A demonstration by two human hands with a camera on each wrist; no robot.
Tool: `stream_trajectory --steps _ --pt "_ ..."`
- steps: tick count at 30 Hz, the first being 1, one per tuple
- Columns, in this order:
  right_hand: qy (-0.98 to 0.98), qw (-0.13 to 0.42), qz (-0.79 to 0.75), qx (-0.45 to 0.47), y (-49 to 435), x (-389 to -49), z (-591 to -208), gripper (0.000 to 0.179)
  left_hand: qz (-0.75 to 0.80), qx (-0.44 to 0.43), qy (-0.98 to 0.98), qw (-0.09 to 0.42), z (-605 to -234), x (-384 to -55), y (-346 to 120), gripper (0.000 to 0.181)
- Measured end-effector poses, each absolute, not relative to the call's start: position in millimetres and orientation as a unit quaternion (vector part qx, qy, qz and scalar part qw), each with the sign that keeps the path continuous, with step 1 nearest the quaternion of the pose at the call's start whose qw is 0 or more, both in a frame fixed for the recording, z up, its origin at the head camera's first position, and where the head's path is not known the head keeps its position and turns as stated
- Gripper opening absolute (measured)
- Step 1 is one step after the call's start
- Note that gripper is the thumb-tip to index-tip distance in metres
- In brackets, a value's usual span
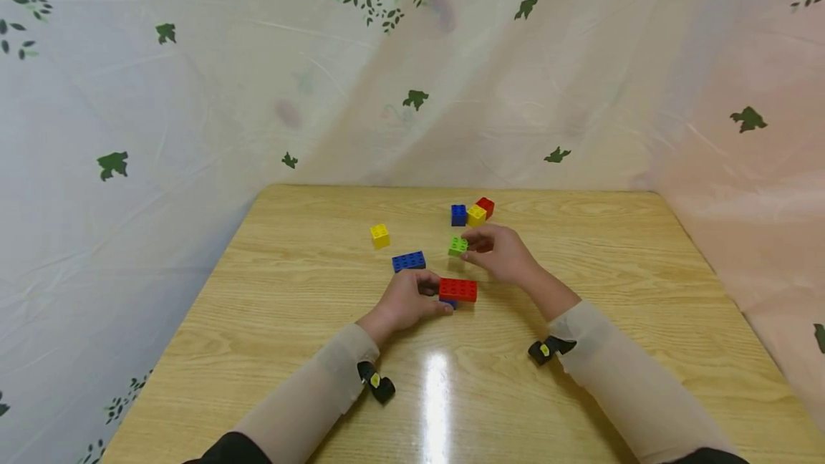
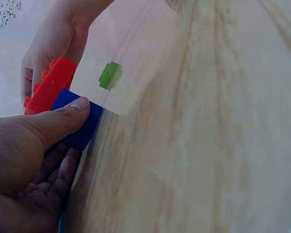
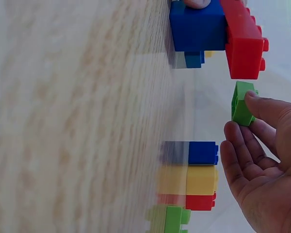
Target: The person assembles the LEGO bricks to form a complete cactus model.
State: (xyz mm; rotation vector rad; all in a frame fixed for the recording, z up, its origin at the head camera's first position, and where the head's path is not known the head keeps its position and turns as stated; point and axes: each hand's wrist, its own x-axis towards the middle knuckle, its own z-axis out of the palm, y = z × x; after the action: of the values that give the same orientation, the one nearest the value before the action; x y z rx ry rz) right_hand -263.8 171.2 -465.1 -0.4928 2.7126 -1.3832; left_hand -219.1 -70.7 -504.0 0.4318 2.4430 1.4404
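Observation:
My left hand [image 1: 404,299] holds a blue brick [image 2: 80,121] between thumb and fingers. A long red brick [image 1: 458,290] sits on top of the blue one and sticks out to the right, hiding most of it in the head view. Just beyond, my right hand [image 1: 501,253] pinches a small light-green brick [image 3: 243,103] by thumb and fingertips. In the right wrist view the green brick is raised off the table and apart from the red brick's end. Behind the left hand lies a long blue brick [image 1: 409,261].
A small yellow brick [image 1: 380,235] lies farther left. Beyond the right hand stand a small blue brick [image 1: 458,215], a yellow brick [image 1: 476,215] and a red brick [image 1: 486,206] close together. The right wrist view shows another green brick [image 3: 173,219] on the glossy wooden table [image 1: 258,349].

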Motion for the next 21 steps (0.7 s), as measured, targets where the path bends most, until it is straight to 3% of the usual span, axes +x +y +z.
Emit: stream_trajectory --steps 21 --pt "0.87 0.022 -0.451 -0.197 168.7 -242.4 -449.4 0.036 0.503 0.146 0.84 0.139 -505.5 -219.5 -71.1 0.038"
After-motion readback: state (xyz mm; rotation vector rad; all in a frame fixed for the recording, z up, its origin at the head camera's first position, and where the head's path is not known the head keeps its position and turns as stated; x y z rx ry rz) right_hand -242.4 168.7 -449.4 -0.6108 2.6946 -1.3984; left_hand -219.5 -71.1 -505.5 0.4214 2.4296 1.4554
